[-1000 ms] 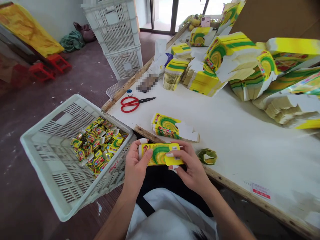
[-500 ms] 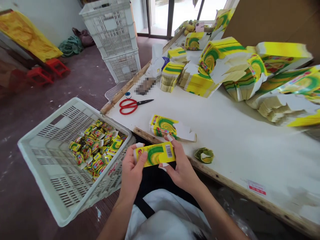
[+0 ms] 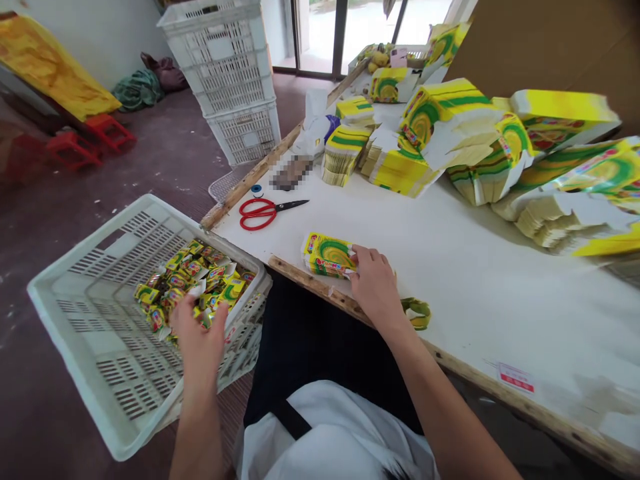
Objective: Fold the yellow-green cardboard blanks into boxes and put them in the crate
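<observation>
Over the white plastic basket (image 3: 127, 403) my left hand (image 3: 200, 333) is open, thumb and fingers apart, with nothing between them. Below it lie several small folded yellow-green cartons (image 3: 175, 260) piled in the basket. My right hand (image 3: 376, 285) grips the right end of a small stack of flat yellow cartons (image 3: 327, 255) near the table's front edge. Its thumb is at the near side and its fingers reach over the top; how many cartons it pinches is hidden. Beside my right wrist sits a curled green-yellow band (image 3: 419, 313), partly covered by the arm.
Red-handled scissors (image 3: 260, 215) and a small blue-and-white spool (image 3: 257, 191) lie on the white table (image 3: 480, 300). Bundles of flat cartons (image 3: 405, 163) line its far side. Stacked white crates (image 3: 225, 73) stand behind, with red stools (image 3: 75, 150) at left. A wooden strip (image 3: 320, 287) edges the table.
The carton held between both hands has left them. My left hand has moved left over the basket and opened; my right hand has moved up onto the stack of flat cartons.
</observation>
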`<state>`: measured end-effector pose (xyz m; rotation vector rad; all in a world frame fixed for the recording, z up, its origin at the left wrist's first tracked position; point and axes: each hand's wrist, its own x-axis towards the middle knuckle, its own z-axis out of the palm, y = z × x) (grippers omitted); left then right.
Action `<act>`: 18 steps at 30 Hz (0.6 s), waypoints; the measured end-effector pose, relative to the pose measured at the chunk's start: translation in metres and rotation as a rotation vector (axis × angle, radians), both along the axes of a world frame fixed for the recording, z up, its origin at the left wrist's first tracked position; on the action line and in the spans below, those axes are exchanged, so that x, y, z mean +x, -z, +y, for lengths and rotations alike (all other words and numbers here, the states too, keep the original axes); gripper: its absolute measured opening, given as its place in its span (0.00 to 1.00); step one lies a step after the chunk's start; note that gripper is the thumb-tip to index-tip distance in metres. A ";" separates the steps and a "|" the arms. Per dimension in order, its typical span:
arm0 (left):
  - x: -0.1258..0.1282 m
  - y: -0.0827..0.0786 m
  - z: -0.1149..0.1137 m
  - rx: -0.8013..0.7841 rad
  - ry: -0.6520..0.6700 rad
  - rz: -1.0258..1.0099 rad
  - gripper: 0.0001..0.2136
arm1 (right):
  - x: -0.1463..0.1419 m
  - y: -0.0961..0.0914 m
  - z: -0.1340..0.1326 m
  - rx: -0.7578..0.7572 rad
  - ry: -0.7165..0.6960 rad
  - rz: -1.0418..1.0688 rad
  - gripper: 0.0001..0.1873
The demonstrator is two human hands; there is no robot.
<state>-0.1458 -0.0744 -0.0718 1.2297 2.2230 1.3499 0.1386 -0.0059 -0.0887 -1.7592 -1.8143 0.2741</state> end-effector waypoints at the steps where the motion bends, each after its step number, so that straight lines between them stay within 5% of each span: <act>1: 0.014 0.001 0.001 -0.006 0.017 -0.128 0.26 | -0.001 0.001 0.000 0.014 0.011 0.015 0.24; 6: 0.081 -0.004 0.003 0.008 0.339 -0.603 0.22 | -0.003 -0.006 -0.008 0.040 0.022 0.310 0.25; 10: 0.114 -0.011 -0.001 0.132 0.548 -0.910 0.26 | -0.015 -0.028 -0.032 0.036 -0.028 0.699 0.24; 14: 0.132 -0.035 0.001 0.294 0.445 -1.053 0.28 | -0.041 -0.051 -0.072 -0.181 -0.405 0.982 0.21; 18: 0.134 -0.053 0.009 0.375 0.331 -1.009 0.31 | -0.061 -0.056 -0.094 -0.339 -0.511 1.146 0.19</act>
